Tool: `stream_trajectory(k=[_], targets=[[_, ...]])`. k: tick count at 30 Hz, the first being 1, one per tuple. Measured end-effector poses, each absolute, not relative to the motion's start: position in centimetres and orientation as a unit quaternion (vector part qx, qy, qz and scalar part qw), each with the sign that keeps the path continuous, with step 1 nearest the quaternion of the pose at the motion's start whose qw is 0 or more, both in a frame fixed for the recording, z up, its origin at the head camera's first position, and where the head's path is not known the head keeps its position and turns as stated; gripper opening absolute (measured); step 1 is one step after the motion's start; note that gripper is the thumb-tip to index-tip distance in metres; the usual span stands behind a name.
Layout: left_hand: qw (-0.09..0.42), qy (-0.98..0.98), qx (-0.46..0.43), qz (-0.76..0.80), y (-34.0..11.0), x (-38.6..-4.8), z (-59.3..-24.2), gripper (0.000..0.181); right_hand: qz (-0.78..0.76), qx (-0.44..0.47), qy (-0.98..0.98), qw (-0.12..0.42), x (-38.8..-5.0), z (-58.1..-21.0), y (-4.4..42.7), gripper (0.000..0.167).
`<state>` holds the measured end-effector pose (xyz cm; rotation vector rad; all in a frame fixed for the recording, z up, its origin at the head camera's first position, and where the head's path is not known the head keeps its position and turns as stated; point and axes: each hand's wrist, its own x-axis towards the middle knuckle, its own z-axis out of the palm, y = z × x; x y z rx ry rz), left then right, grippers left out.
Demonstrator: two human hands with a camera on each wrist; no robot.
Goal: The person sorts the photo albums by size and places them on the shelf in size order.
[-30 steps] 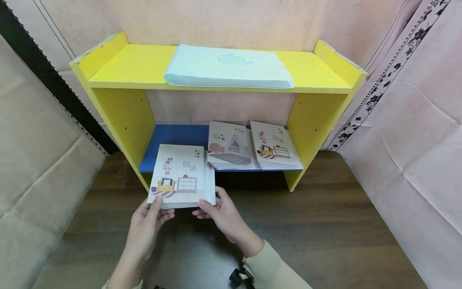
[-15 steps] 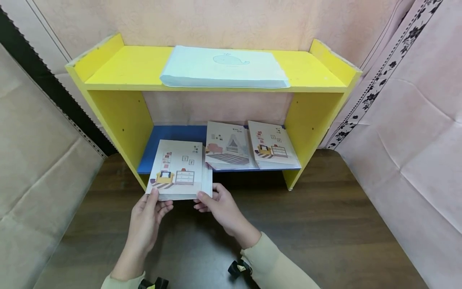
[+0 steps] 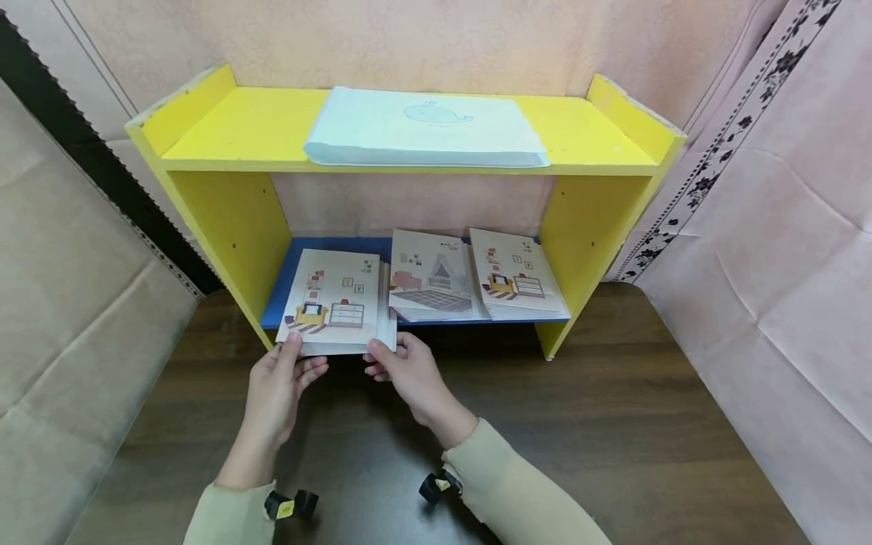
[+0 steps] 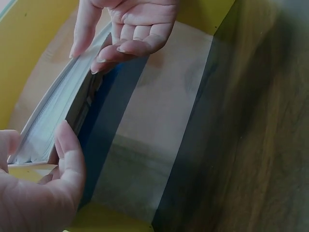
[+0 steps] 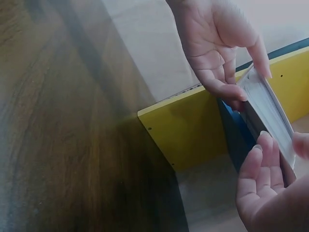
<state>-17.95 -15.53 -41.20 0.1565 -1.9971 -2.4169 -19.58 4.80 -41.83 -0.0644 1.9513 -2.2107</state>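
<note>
Both hands hold a thick white book (image 3: 334,291), its cover printed with a yellow armchair and a chest of drawers. My left hand (image 3: 272,386) pinches the near left corner, thumb on top. At the near right corner my right hand (image 3: 415,375) grips it the same way. The book lies over the left part of the blue lower shelf (image 3: 344,244), its near end jutting past the front edge. The left wrist view shows page edges (image 4: 60,106) between the covers, with fingers underneath. Whether the book touches the shelf board is hidden.
To the right on the lower shelf lie a book with a tent picture (image 3: 432,276) and another armchair book (image 3: 518,269). A pale blue whale-printed packet (image 3: 422,125) rests on the yellow top shelf (image 3: 238,125). Yellow side panels (image 3: 235,227) bound the shelf, which stands on a wooden table (image 3: 579,439).
Both hands have moved the book forward, away from the person, so more of it lies over the blue shelf. The other books and the packet stay where they were.
</note>
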Motion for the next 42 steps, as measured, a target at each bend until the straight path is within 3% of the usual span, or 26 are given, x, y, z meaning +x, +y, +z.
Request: stream_trajectory(k=[13, 42], targets=[[-0.029, -0.698, 0.114, -0.706, -15.5, -19.7, -41.1, 0.074, -0.749, 0.022, 0.659, 0.070, -20.5, -41.6, 4.0, 0.036], [0.006, -0.721, 0.170, -0.672, -14.6, -21.4, -41.0, 0.076, -0.781, 0.109, 0.615, -0.009, -20.8, -41.6, 1.8, 0.038]])
